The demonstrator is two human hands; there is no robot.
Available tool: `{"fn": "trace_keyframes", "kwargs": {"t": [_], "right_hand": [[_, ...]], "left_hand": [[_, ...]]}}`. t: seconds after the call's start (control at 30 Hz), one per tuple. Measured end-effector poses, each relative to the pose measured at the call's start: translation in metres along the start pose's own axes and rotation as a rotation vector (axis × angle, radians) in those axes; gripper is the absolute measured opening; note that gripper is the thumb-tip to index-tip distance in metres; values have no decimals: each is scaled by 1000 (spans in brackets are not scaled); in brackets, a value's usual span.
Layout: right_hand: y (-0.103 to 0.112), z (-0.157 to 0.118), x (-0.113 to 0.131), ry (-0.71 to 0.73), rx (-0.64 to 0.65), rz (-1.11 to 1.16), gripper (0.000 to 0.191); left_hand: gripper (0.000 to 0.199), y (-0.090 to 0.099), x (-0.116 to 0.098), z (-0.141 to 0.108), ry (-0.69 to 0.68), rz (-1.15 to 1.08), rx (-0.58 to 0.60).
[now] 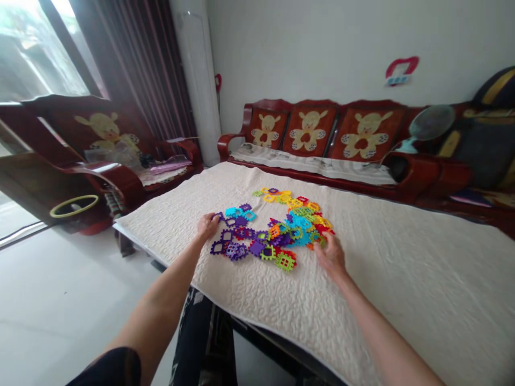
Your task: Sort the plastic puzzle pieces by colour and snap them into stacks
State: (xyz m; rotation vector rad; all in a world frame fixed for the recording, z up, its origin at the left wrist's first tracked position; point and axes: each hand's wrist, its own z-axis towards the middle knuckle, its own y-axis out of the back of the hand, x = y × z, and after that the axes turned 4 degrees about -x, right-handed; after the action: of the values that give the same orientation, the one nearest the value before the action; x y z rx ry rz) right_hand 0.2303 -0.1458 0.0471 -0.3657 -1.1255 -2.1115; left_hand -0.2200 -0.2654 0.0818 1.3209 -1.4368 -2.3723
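Note:
Colourful plastic interlocking blocks, many with square window holes and toothed edges, lie in a loose pile (295, 230) on the quilted cloth. My left hand (207, 226) is at the pile's left edge, its fingers closed on a purple interlocking block (218, 216). Close to it are more purple blocks (227, 236) and a few light blue blocks (233, 212). At the right edge my right hand (332, 253) rests against red and orange blocks, thumb and fingers apart. A green window block (285, 261) lies at the near side, and yellow blocks (284, 197) trail off at the far side.
The cream quilted cloth (402, 279) covers a large table. Behind it stands a wooden sofa (306, 169) with bear-pattern cushions, and a fan (432, 126) at its right. A wooden armchair (132, 174) is at the left, near a bin with a yellow rim (74, 214).

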Motion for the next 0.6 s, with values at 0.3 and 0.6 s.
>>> {"fn": "trace_keyframes", "kwargs": {"t": [0.3,0.6], "right_hand": [[-8,-55,153,521,273,70,46],[-32,-74,166,450,469,-103,43]], "left_hand": [[34,-35,-22,-33,-212,-95,34],[46,-32,-7,-75,-332,165,37]]}}
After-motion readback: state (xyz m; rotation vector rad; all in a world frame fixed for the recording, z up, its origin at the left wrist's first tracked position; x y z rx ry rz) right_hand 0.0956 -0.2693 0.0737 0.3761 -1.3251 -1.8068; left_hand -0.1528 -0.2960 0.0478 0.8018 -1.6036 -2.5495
